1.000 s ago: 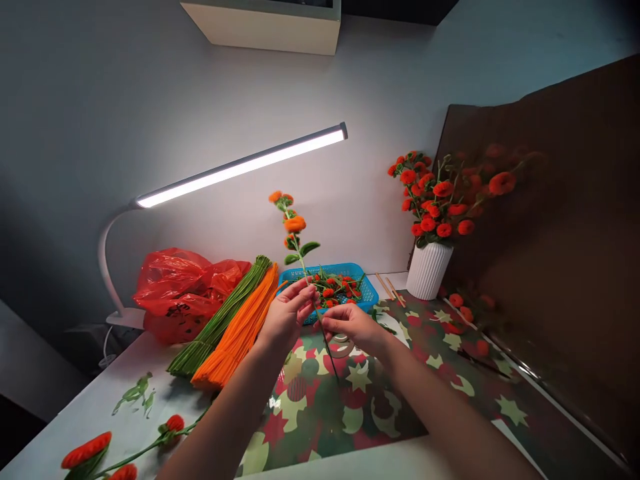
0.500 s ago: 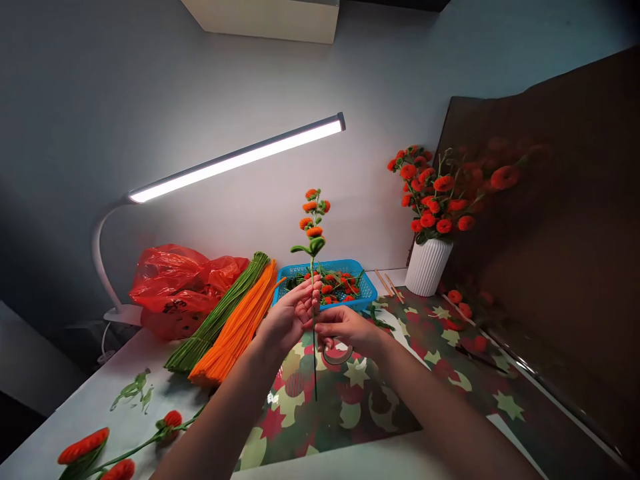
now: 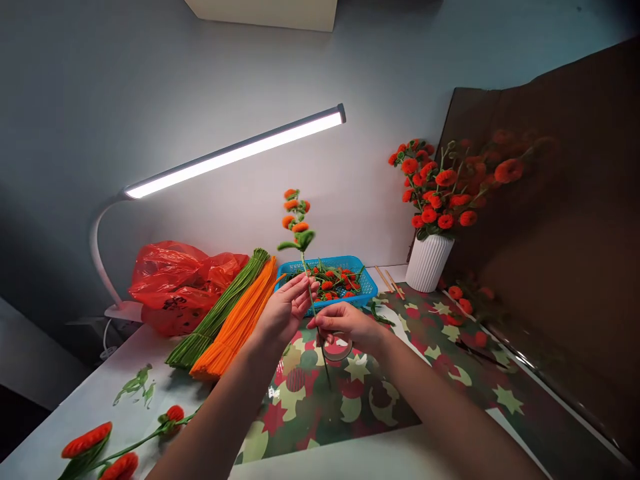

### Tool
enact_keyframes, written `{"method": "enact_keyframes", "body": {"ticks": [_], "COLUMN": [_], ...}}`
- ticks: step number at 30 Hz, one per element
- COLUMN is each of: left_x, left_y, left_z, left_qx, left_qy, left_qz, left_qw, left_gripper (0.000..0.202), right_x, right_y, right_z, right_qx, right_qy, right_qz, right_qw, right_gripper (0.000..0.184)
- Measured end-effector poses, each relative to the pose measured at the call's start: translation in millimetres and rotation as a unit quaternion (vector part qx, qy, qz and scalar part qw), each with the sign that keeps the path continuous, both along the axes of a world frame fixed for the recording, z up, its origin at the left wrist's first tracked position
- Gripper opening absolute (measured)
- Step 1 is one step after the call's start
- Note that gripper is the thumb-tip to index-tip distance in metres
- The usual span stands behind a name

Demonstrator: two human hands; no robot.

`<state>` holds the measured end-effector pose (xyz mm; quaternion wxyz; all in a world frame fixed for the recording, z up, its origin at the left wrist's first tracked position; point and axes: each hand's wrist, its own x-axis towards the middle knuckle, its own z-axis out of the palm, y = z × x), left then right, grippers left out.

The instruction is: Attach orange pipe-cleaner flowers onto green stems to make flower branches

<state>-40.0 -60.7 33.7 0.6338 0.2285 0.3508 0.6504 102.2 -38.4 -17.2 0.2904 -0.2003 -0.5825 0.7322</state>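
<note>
Pinching a stem (image 3: 313, 307), left fingers (image 3: 299, 285) and right fingers (image 3: 327, 321) hover above a patterned mat (image 3: 325, 423); a lamp (image 3: 235, 156) glows.

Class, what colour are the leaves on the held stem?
Green; the leaves show best in the head view.

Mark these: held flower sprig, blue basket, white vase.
Held flower sprig (image 3: 301, 227): head view, orange bloom just above the leaves.
Blue basket (image 3: 369, 291): head view, wall near front right corner.
White vase (image 3: 429, 265): head view, middle of ribbed side.
</note>
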Motion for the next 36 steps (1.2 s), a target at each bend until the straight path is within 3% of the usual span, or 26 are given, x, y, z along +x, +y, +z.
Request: {"method": "enact_keyframes", "body": {"ticks": [8,11,18,23,28,36], "left_x": [0.3,0.3,0.1,1.4,3.5,2.1], "left_y": [-0.1,0.9,-1.4,-2.4,-1.7,-3.2], "left_z": [-6.9,-6.6,5.7,2.3,-3.0,3.8], "left_qx": [0.041,0.038,0.021,0.038,0.015,-0.002], "left_qy": [0.033,0.046,-0.031,0.007,0.024,-0.014], "left_qz": [-0.07,-0.03,0.0,-0.024,-0.027,-0.034], "left_qw": [0.996,0.998,0.999,0.999,0.999,0.999], "left_gripper": [0.028,0.025,0.017,0.024,0.023,0.026], "right_x": [0.8,1.2,0.8,3.4,2.3,1.7], "right_y": [-1.6,-2.3,1.4,-0.3,-5.0,-4.5], "right_z": [6.0,5.5,-1.2,6.0,9.2,7.8], "right_qx": [0.045,0.051,-0.016,-0.014,-0.014,-0.08], "right_qy": [-0.012,0.005,0.028,0.027,0.026,0.042], "right_qz": [-0.036,-0.002,0.01,-0.01,0.018,0.028], "right_qw": [0.998,0.999,0.999,0.999,0.999,0.995], "right_gripper": [0.034,0.034,0.04,0.036,0.034,0.038]}}
